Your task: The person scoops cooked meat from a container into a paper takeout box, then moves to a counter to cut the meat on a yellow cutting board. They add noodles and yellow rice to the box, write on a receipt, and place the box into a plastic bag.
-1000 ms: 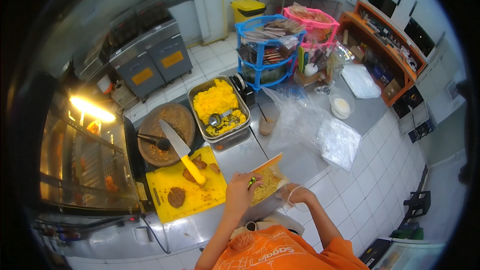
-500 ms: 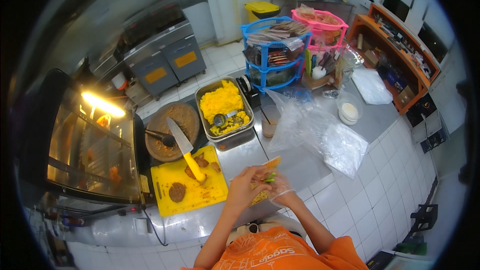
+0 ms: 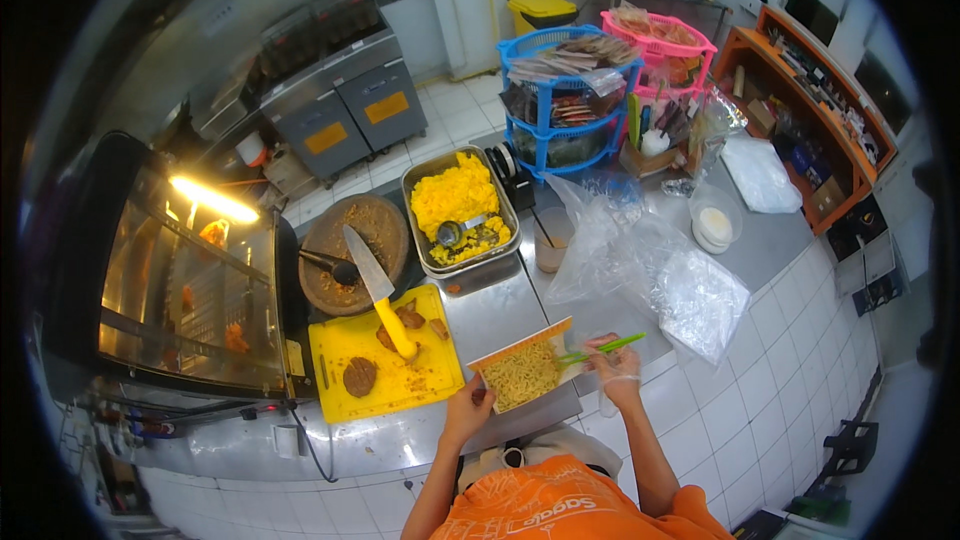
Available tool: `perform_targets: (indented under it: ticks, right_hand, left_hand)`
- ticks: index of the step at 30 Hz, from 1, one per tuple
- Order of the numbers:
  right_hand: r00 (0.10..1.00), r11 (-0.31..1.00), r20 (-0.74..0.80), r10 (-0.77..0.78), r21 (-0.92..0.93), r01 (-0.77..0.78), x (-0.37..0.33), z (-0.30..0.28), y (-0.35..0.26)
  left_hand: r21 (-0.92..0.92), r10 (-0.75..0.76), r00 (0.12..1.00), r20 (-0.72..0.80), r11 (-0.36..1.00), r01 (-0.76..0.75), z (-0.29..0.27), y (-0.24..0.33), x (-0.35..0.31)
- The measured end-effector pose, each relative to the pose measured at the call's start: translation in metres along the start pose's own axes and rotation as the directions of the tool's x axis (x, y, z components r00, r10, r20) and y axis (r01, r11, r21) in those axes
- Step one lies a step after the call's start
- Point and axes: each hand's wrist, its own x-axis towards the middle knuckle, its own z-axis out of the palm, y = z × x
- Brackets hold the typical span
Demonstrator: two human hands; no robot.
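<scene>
At the counter's front edge, an open paper box of noodles (image 3: 522, 377) with an orange-edged flap is tilted toward me. My left hand (image 3: 468, 412) is closed on the box's left side. To the right of the box, my right hand (image 3: 614, 370), in a clear plastic glove, grips a long, slim green utensil (image 3: 624, 342). The utensil's left end reaches the box's right edge; its exact kind is too small to tell. Left of the box lies a yellow cutting board (image 3: 342, 350) with browned meat pieces (image 3: 360, 376) and a yellow-handled knife (image 3: 384, 292).
Behind the board stand a stone mortar (image 3: 330, 230) with a dark pestle and a metal pan (image 3: 426, 258) of yellow food with a ladle. Clear plastic bags (image 3: 700, 295), a cup (image 3: 551, 250) and blue tiered baskets (image 3: 560, 105) occupy the right. A lit display case (image 3: 190, 290) is at left.
My hands have moved apart. My left hand now holds the box's left side, and the noodles show. The right hand has shifted right with the green utensil, which now shows at full length.
</scene>
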Motion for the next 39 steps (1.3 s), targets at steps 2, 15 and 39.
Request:
perform_targets:
  ticks: [2, 15, 39]
  right_hand:
    - [0.993, 0.987, -0.044, 0.109, 0.119, -0.103, -0.001, 0.007, 0.01]
    - [0.959, 0.915, -0.046, 0.278, 0.317, -0.25, -0.015, 0.015, 0.03]
    - [0.852, 0.785, 0.34, -0.398, -0.354, 0.508, -0.043, 0.047, -0.012]
  left_hand:
    - [0.051, 0.004, 0.999, 0.052, 0.999, -0.007, -0.006, 0.005, 0.002]
    - [0.074, 0.08, 0.996, -0.042, 0.994, -0.077, -0.01, 0.05, -0.013]
    - [-0.223, -0.109, 0.993, 0.055, 0.968, 0.118, -0.001, 0.002, -0.008]
